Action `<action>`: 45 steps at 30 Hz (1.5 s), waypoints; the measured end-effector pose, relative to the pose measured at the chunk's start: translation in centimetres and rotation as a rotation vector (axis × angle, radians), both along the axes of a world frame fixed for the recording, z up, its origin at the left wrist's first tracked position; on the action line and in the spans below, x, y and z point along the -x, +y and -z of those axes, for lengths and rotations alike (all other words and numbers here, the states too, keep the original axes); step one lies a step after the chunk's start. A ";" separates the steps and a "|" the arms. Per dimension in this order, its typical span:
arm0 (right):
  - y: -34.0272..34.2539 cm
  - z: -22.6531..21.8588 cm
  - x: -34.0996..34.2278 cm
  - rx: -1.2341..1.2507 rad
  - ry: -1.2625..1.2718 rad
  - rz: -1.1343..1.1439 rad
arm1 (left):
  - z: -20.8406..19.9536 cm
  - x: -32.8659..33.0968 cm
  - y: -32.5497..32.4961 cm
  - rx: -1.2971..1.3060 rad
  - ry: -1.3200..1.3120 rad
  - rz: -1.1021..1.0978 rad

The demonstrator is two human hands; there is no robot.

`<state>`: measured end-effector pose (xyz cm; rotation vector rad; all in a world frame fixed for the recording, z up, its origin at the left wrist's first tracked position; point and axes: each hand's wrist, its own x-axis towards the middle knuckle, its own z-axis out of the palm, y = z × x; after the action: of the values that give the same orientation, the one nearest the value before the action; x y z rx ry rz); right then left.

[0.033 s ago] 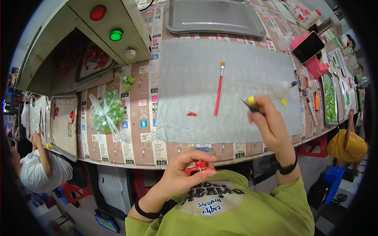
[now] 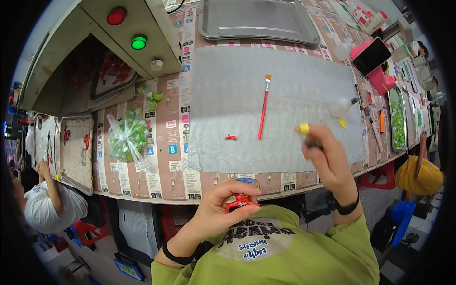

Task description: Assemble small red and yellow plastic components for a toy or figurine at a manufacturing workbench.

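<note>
Close to my body, just off the table's front edge, my left hand is closed around a small glossy red figure with limb-like points. Its lower part is hidden by the thumb and palm. My right hand hovers over the right side of the grey mat, a yellow band round its index finger. Between its fingers is a dark, slim tool, smeared by motion. A red-handled paintbrush lies on the mat, bristles away from me. Left of its handle end rests a small red piece.
At left stand a cabinet with red and green lights, a bag of green pieces, and a tray with red pieces. A metal tray lies at the back. A phone leans at right. People sit on both sides.
My right hand has shifted slightly; the dark tool's pointed tip, visible before, is now blurred or turned away. My left hand and the red figure stay in place.
</note>
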<state>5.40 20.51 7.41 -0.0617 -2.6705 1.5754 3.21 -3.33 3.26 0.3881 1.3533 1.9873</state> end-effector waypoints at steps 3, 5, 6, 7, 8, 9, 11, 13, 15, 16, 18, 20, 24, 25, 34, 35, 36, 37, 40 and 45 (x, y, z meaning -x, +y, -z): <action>-0.4 -2.0 -1.0 -0.174 0.128 -0.354 | -0.1 -0.1 0.2 0.053 0.017 -0.002; -1.1 -2.0 -1.3 -0.294 0.141 -0.433 | -0.2 -0.1 0.3 0.084 0.031 -0.009; -1.5 -1.9 -1.3 -0.415 0.155 -0.511 | -0.3 0.0 0.5 0.122 0.083 0.002; -1.9 -0.4 -1.2 -0.411 0.335 -0.472 | -0.4 0.1 0.6 0.159 0.136 0.011; -2.2 -0.6 -1.0 -0.408 0.337 -0.476 | -0.5 0.2 0.6 0.162 0.135 0.006; -2.5 -1.1 -0.9 -0.395 0.309 -0.454 | -0.5 0.3 0.7 0.178 0.176 -0.009; -2.9 -1.2 -0.7 -0.381 0.281 -0.432 | -0.6 0.4 0.7 0.194 0.217 -0.025; -3.1 -0.9 -0.5 -0.522 0.356 -0.444 | -0.7 0.4 0.7 0.220 0.269 -0.008; -3.5 -0.6 -0.4 -0.555 0.392 -0.442 | -0.9 0.3 0.7 0.229 0.245 -0.007; -3.6 -0.6 -0.5 -0.589 0.427 -0.440 | -0.9 0.3 0.7 0.238 0.220 -0.004; -3.7 -0.5 -0.5 -0.618 0.439 -0.430 | -0.9 0.1 0.8 0.243 0.192 -0.011; -3.8 -0.5 -0.5 -0.648 0.450 -0.420 | -0.9 0.1 0.8 0.246 0.164 -0.017; -4.0 -0.5 -0.5 -0.713 0.465 -0.404 | -1.0 0.1 0.8 0.249 0.106 0.004; -4.0 -0.5 -0.6 -0.737 0.468 -0.407 | -1.1 0.1 0.8 0.248 0.074 0.006; -3.9 -0.8 -0.7 -0.781 0.478 -0.420 | -1.5 0.2 0.9 0.271 0.123 0.038; -3.9 -0.8 -0.7 -0.781 0.479 -0.420 | -1.5 0.2 0.9 0.271 0.124 0.038; -3.9 -0.9 -0.7 -0.785 0.474 -0.421 | -1.5 0.1 0.9 0.274 0.129 0.041; -4.0 -1.0 -0.8 -0.790 0.469 -0.422 | -1.5 0.1 0.9 0.278 0.134 0.044; -3.9 -1.0 -0.8 -0.789 0.493 -0.415 | -1.6 0.2 1.0 0.302 0.175 0.054; -4.0 -1.3 -0.9 -0.819 0.471 -0.425 | -1.7 0.2 1.1 0.303 0.176 0.063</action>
<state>6.28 16.55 8.71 0.8197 -2.7711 0.3309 2.99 -2.23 5.00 0.4647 1.7014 1.6935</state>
